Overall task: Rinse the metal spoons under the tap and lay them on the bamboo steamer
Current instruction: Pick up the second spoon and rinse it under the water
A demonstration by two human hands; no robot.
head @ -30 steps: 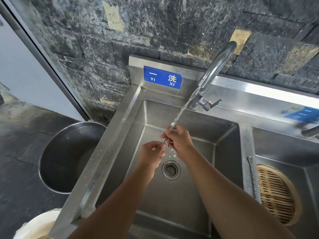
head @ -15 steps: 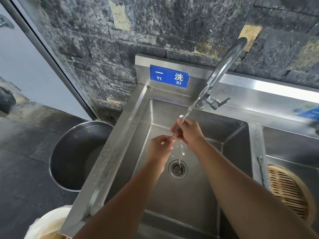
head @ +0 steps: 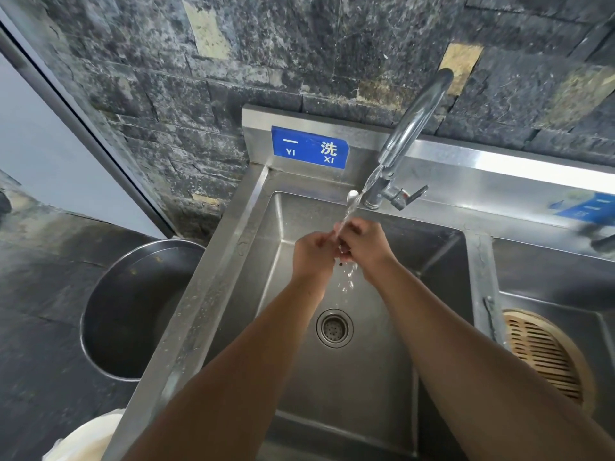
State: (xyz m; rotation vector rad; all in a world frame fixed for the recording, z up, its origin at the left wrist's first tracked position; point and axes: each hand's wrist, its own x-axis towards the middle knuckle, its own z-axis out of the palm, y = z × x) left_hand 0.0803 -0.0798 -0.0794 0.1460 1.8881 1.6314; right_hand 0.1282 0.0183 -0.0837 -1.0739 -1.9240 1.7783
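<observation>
My right hand (head: 364, 249) and left hand (head: 314, 252) both grip a spoon (head: 352, 196) under the tap (head: 412, 128), bowl poking up into the stream. The bamboo steamer (head: 545, 357) looks bare where visible, so laying remains.

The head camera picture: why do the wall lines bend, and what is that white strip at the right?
Head view: a wide-angle lens bows the wall and sink edges; the strip is glare on the steel ledge; the right blue label is smeared.
</observation>
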